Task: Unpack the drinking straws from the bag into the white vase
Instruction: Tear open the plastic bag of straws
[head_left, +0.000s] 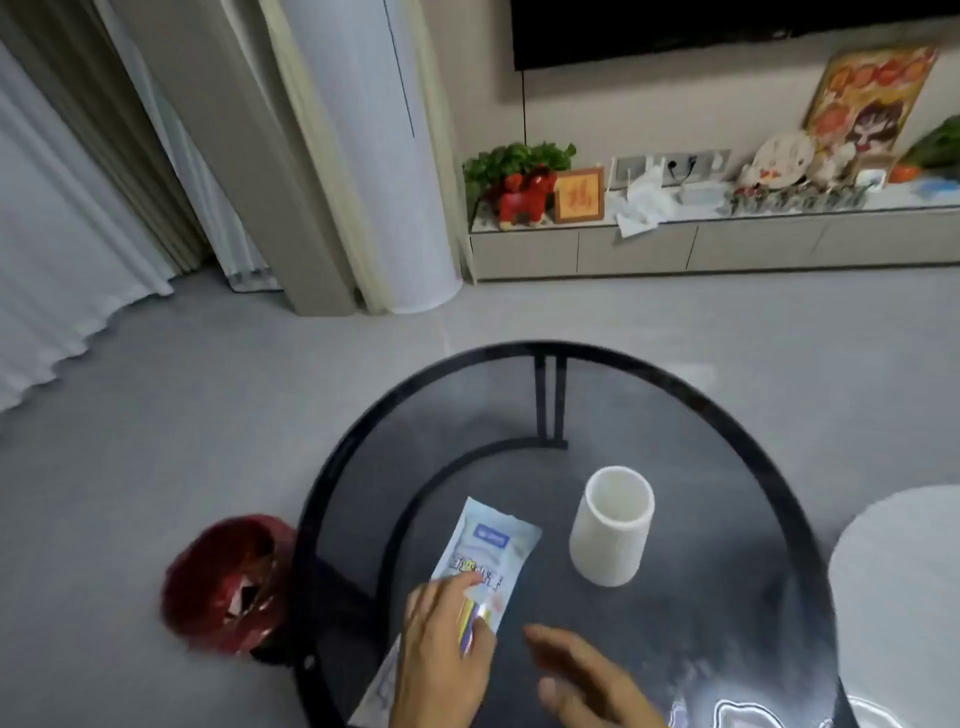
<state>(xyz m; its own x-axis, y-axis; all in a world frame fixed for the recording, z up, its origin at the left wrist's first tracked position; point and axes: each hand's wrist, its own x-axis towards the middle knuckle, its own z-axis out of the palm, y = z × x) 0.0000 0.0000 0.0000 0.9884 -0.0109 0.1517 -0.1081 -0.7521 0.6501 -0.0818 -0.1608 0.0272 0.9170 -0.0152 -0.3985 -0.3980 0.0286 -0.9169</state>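
Grey floor and a pale media cabinet (727, 244) fill the far side of the room, and nearest us stands a round dark glass table (727, 623) where we are working. We lay our left hand (441, 660) on the near end of the straw bag (483, 561), fingers extended flat over it, probably to pin it down before opening; coloured straws (470, 621) show through the clear part beside our fingertips. Our right hand (587, 680) hovers just beside the bag with fingers spread and relaxed, holding nothing, likely coming in to help tear or lift. We see the white vase (613, 525) upright and empty-looking, near the bag, mouth open for the straws. A red bin (228, 582) sits on the floor by the table, handy for the wrapper. The bag carries a blue logo patch and bold characters, but blur keeps us from reading them.
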